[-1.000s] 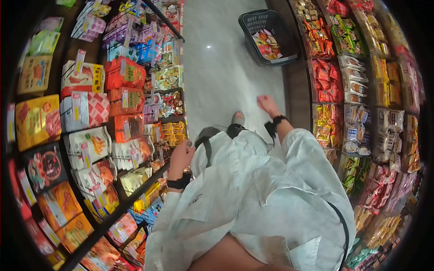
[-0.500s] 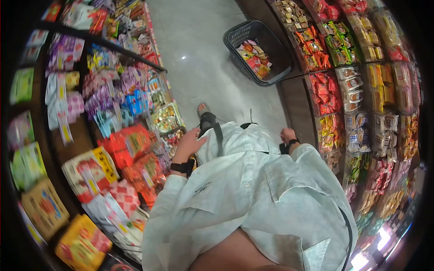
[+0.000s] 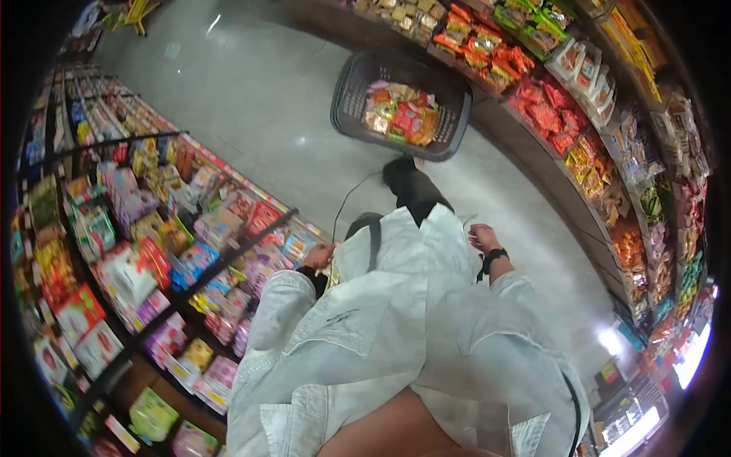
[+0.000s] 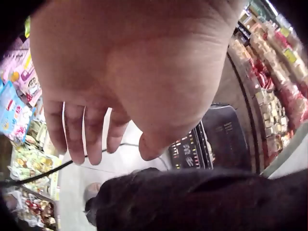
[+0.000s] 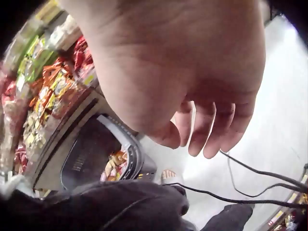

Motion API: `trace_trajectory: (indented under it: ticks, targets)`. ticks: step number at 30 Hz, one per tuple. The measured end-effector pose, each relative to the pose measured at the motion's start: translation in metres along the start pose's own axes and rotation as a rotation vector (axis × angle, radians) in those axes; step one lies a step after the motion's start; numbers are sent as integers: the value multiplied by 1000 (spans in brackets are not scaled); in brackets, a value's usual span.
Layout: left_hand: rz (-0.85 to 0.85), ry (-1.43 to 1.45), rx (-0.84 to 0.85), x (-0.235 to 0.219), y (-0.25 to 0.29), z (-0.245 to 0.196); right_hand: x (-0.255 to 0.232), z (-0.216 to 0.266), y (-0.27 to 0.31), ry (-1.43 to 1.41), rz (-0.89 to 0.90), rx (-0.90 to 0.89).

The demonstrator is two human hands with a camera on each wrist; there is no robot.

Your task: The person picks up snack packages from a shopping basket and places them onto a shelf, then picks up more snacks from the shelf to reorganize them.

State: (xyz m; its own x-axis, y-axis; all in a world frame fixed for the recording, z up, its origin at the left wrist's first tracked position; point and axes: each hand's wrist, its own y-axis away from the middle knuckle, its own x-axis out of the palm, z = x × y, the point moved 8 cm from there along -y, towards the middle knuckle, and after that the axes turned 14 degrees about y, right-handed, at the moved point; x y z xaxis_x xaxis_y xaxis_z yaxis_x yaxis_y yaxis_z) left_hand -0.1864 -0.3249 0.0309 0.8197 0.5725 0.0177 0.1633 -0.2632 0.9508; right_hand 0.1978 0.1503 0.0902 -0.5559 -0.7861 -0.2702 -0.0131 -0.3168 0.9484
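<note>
My left hand [image 3: 318,257] hangs beside my left hip, close to the snack shelves. In the left wrist view its fingers [image 4: 74,130] reach down loosely with nothing held. On the other side, my right hand [image 3: 484,238] hangs over the floor, and in the right wrist view its fingers [image 5: 224,126] droop loosely curled around nothing. A dark plastic shopping basket [image 3: 346,99] stands on the floor just in front of my feet, apart from both hands. Inside it lies a pile of colourful snack packets [image 3: 403,114].
Shelves of bagged snacks [image 3: 145,266] run along the left, with a dark rail [image 3: 221,263] in front. Bins of wrapped snacks [image 3: 548,114] curve along the right. Grey floor [image 3: 244,91] stretches between them. A yellow folding object [image 3: 137,17] stands far off at top left.
The view has swung to the right, and the basket now appears nearer and more centred ahead of me. I have stepped forward. Both hands stay low at my sides.
</note>
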Motion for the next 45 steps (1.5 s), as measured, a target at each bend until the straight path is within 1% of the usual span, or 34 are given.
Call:
trace_trajectory:
  ticks: [1,2,3,4,5,6,7,8,9,10,12,13,14,15,17,18,19,21,23,25,26,29,30,31,32,33,34,36,37,39,40,41,43,45]
  targets:
    - [-88,-6,-56,-5,12,-31,10,21,-11,3,10,-32]
    - [-176,-7,-113,-11,25,-62,22,42,-20,80,62,-79]
    - [-136,129,-94,-16,16,-84,31,68,-22,30,51,-117]
    - [-148,13,-52,-31,4,-111,37,92,-26,17,30,-172]
    - [-186,-322,66,-47,-9,-151,43,113,-28,10,4,-220]
    - [-204,-551,141,-56,-20,-190,49,136,-35,-7,-24,-287]
    - [-215,-685,177,-67,-34,-222,55,156,-45,-16,-51,-343]
    - [-138,-397,60,-67,-36,-249,61,170,-51,-16,-73,-393]
    - [-117,-527,68,-69,-43,-285,69,182,-58,-48,-63,-389]
    - [-93,-554,73,-77,-72,-305,78,201,-68,-88,-60,-393]
    - [-63,-692,109,-87,-130,-358,95,231,-90,-125,-60,-398]
    - [-25,-711,262,-83,-165,-390,103,245,-102,-119,-63,-398]
    - [14,-719,407,-80,-192,-410,114,252,-113,-109,-60,-394]
    - [50,-617,419,-73,-212,-421,125,255,-126,-140,-62,-359]
    - [99,-400,460,-37,-240,-465,143,277,-164,-193,-68,-319]
    - [130,-336,439,-21,-256,-472,155,287,-183,-135,-36,-279]
    - [148,-272,404,-11,-265,-472,166,289,-212,65,-49,-276]
    - [166,-397,366,18,-271,-485,177,317,-250,326,-81,-294]
    - [258,-370,376,40,-294,-477,185,345,-291,570,-109,-262]
    - [304,-200,378,53,-316,-460,191,365,-347,623,-200,-336]
    - [303,-206,348,59,-320,-459,191,378,-370,668,-239,-328]
    - [376,-61,333,71,-338,-452,192,407,-409,747,-362,-340]
    - [382,20,302,72,-346,-448,194,411,-422,766,-399,-349]
    - [365,56,303,67,-352,-445,198,403,-445,864,-248,-176]
    - [349,93,305,64,-359,-443,198,388,-470,926,-324,-197]
    - [332,129,307,61,-365,-436,201,382,-479,989,-401,-220]
    - [282,76,321,57,-371,-429,203,374,-486,963,-383,-271]
    - [193,-34,347,54,-376,-416,200,387,-451,907,-350,-364]
    - [138,-83,409,55,-368,-420,205,391,-429,832,-292,-370]
    - [16,-172,563,61,-354,-448,211,410,-391,687,-199,-408]
    - [12,-306,646,63,-349,-451,218,411,-379,549,-128,-463]
    - [-19,-352,685,62,-341,-463,227,409,-364,408,-48,-510]
    - [-84,-453,759,59,-320,-501,245,431,-315,318,180,-497]
    - [-25,-470,746,52,-321,-513,263,466,-270,286,413,-488]
